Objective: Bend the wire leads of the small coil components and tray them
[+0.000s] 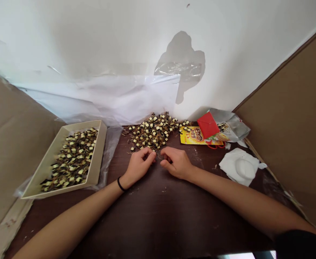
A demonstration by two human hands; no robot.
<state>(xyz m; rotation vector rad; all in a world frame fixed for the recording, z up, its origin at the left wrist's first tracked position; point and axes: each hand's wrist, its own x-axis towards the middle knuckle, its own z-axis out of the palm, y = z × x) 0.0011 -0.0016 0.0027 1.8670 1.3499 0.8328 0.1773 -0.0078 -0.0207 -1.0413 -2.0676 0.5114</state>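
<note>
L hand [139, 164] & R hand [177, 162] mid-frame, close but apart, above dark counter [158, 216], fingers curled. Grip on each: can't tell if clenched or grasping sth; thin wire [159, 157] shows by R fingertips. Pile of small parts [154, 133] (blk w/ pale yel. bands, brn wires) at ctr of frame, just beyond both hands. More of same in cream box [95, 169], L side of frame. R side: yel. packet [186, 138], red paper [208, 125], silver bag [237, 126], white wad [229, 162] below.
</note>
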